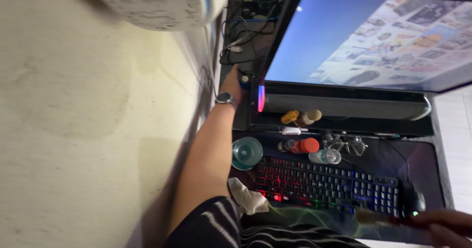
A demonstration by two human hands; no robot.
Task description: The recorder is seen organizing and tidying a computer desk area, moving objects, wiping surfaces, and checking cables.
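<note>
A: What's hard to see?

B: Left hand (231, 83) mostly. It's stretched to the far left corner, behind the monitor (364, 36), by a tangle of cables (241, 36). Fingers hidden by the screen edge and a small dark thing w/ a blue dot (244, 79), so can't tell if they're spread or clamped on sth. Watch (225, 98) on the wrist, striped sleeve (216, 226) at the bottom.

A: Right hand?

B: Right hand (450, 224) is cut off at the bottom right corner. Fingers closed round a red handle of a brush (381, 218), blurry; bristles sit just over the keyboard's (327, 184) near edge. The two hands are well apart.

A: Anything else unclear?

B: Blurred pale round thing w/ a blue rim (162, 2) top left, cropped, can't say what. Clear glasses (346, 144) hard to pick out on the dark mat.

A: The surface?

B: Dark surface (423, 159), backlit keyboard, mouse (412, 199) to its right. Black soundbar (344, 105) w/ a lit end under the monitor, small bottles (301, 117) in front, red-capped one (305, 145) and a clear one (325, 156) lying down. Teal glass lid (247, 152) and a crumpled cloth (247, 197) by the forearm.

A: Room?

B: Cream wall (83, 120) fills the left side, close against the surface.
</note>
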